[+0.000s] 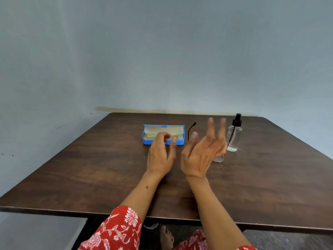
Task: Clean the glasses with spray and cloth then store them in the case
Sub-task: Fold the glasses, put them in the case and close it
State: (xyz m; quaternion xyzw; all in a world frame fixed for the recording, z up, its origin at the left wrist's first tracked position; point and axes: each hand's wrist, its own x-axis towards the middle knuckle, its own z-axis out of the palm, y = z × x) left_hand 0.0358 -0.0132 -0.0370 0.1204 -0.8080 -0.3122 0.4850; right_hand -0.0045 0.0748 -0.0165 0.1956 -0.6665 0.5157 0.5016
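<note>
A blue glasses case [163, 141] lies open at the table's far middle, with a pale cloth [153, 131] inside against its lid. My left hand [160, 156] hovers just in front of the case, fingers loosely curled, holding nothing. My right hand [201, 152] is raised with fingers spread, blurred, holding nothing. The glasses [219, 158] lie on the table behind my right hand; only one lens and a dark temple arm [191, 129] show. A clear spray bottle [234, 135] with a black pump stands upright to the right.
The dark wooden table [90, 174] stands against a pale blue-grey wall [162, 51]. Its front edge runs across the bottom of the view. Below it I see red patterned clothing [119, 230] and a bare foot [166, 237].
</note>
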